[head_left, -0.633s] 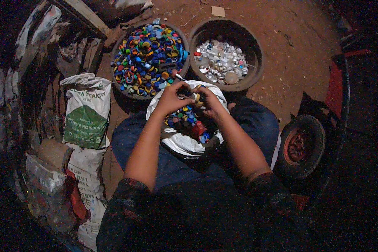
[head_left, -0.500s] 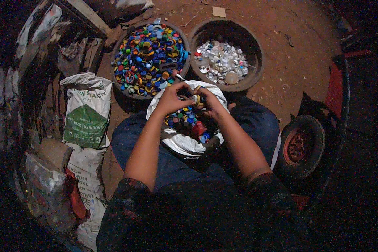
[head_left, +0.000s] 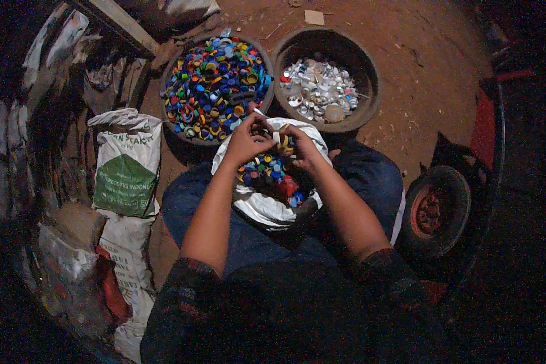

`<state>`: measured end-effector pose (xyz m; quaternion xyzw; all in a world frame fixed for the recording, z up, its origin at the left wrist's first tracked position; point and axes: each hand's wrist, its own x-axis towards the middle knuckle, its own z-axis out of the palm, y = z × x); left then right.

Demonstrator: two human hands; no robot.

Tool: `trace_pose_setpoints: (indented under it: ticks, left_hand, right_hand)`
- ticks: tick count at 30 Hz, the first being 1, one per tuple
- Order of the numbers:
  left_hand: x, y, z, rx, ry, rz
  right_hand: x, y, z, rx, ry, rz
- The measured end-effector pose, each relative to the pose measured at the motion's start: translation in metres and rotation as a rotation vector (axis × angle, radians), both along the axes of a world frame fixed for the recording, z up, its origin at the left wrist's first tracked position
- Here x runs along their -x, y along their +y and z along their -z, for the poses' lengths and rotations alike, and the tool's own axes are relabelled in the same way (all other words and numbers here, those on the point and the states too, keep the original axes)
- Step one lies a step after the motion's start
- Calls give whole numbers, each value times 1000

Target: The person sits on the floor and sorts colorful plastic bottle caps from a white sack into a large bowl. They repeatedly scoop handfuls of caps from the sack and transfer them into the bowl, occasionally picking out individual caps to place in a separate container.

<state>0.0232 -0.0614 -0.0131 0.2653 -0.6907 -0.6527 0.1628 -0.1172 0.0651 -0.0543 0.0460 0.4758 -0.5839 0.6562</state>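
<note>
My left hand (head_left: pixel 250 142) is over the mouth of a white sack (head_left: pixel 264 209) in my lap, its fingers curled. A slim white stick-like piece (head_left: pixel 258 112) sticks up from those fingers; its kind is unclear. Facing it, my right hand (head_left: pixel 304 151) is closed round some bottle caps, a yellowish one (head_left: pixel 285 144) showing. Between both hands is a small white cap (head_left: pixel 276 138), close to the left fingertips. Coloured bottle caps (head_left: pixel 264 170) fill the sack below, beside a larger red piece (head_left: pixel 287 184). My fingers hide part of what they hold.
Ahead on the left stands a round basin (head_left: pixel 165 85) heaped with coloured caps. A second basin (head_left: pixel 373 91) beside it holds white and clear caps. Printed white-and-green sacks (head_left: pixel 126 173) line my left side. On the right is a wheel (head_left: pixel 434 212) with a black tyre.
My left hand has shifted slightly, with its fingers drawn closer together near the white cap. The cap between the hands has moved a little up and left. The right hand stays nearly in place.
</note>
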Motion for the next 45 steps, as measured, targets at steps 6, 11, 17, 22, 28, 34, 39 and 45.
trace_pose_setpoints:
  ticks: [6,11,17,22,28,34,39,45]
  left_hand:
    - [12,-9,7,-87,152,-85]
    - [63,1,6,-35,32,-115]
    - [142,6,-25,407,-29,-180]
    - [138,31,-77,493,36,-300]
    - [50,64,-73,772,24,-273]
    - [22,107,-58,1045,-215,-254]
    - [21,115,-51,1166,-249,-296]
    - [28,129,-71,1383,-309,-196]
  right_hand:
    - [-14,5,10,-113,131,11]
    - [-16,-1,77,-48,384,-97]
    - [-15,-6,17,94,57,117]
    - [15,-7,-17,246,-266,401]
    - [17,-1,-40,368,-430,351]
    - [10,-6,-30,424,-470,301]
    - [6,-2,-35,454,-509,392]
    - [9,11,-60,415,-529,385]
